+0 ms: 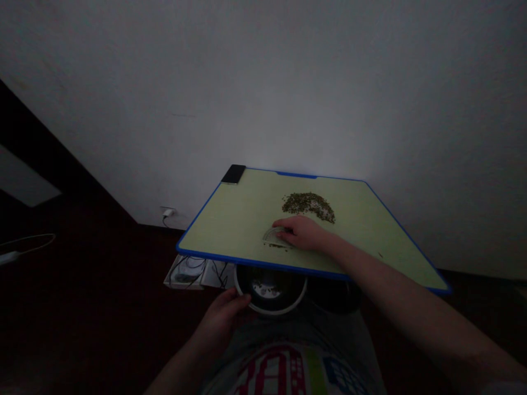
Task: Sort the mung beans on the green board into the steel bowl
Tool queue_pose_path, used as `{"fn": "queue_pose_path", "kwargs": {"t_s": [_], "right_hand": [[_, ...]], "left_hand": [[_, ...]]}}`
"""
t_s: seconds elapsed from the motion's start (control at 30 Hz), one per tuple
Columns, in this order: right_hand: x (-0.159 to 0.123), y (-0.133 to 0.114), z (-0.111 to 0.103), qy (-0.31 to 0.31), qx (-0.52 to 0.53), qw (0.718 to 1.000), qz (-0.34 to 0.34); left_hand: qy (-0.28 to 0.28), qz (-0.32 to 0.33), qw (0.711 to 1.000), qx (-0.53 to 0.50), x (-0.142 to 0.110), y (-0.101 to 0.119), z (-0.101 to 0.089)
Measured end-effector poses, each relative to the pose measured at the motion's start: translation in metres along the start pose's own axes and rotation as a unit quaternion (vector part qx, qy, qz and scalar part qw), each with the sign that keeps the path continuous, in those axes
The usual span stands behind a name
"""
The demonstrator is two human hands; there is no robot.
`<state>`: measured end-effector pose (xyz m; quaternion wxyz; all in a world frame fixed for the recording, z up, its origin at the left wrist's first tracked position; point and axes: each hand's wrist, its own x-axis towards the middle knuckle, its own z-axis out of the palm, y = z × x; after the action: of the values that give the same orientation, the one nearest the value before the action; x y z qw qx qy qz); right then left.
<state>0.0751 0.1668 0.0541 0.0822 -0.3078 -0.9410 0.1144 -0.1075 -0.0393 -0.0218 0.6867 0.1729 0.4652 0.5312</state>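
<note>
A pale green table top with a blue rim (230,219) carries a heap of small dark green beans (308,204). My right hand (303,232) lies on the top just in front of the heap, fingers curled over a small clear piece (272,236) with a few loose beans by it. Below the table's near edge, my left hand (224,315) grips the rim of a white-rimmed dark bowl (269,291), which holds some beans and sits partly under the table.
A dark phone (233,174) lies at the table's far left corner. A white box with cables (191,272) sits on the dark floor to the left. A charger is plugged in at the wall (167,213). The white wall stands close behind.
</note>
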Motion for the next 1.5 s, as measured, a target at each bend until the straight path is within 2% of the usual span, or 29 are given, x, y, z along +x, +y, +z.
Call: {"fn": "queue_pose_path", "kwargs": {"t_s": [0.27,0.57,0.87,1.23,1.5], "right_hand": [[-0.005,-0.007,0.002,-0.011,-0.001,1.000,-0.007],[-0.008,-0.013,0.007,-0.026,0.004,0.999,-0.036],[-0.016,-0.024,0.002,-0.043,0.021,0.998,-0.049],[-0.022,-0.028,0.003,-0.025,0.065,0.997,-0.027],[-0.023,-0.034,-0.002,-0.036,0.096,0.995,0.021]], "left_hand": [[0.000,-0.006,1.000,-0.011,0.000,-0.001,-0.002],[0.012,-0.019,0.999,-0.024,-0.004,0.006,0.008],[0.021,-0.020,0.999,-0.019,-0.002,0.003,0.004],[0.012,-0.016,1.000,-0.012,-0.001,0.002,0.003],[0.009,-0.019,1.000,-0.014,-0.002,0.004,0.004]]}}
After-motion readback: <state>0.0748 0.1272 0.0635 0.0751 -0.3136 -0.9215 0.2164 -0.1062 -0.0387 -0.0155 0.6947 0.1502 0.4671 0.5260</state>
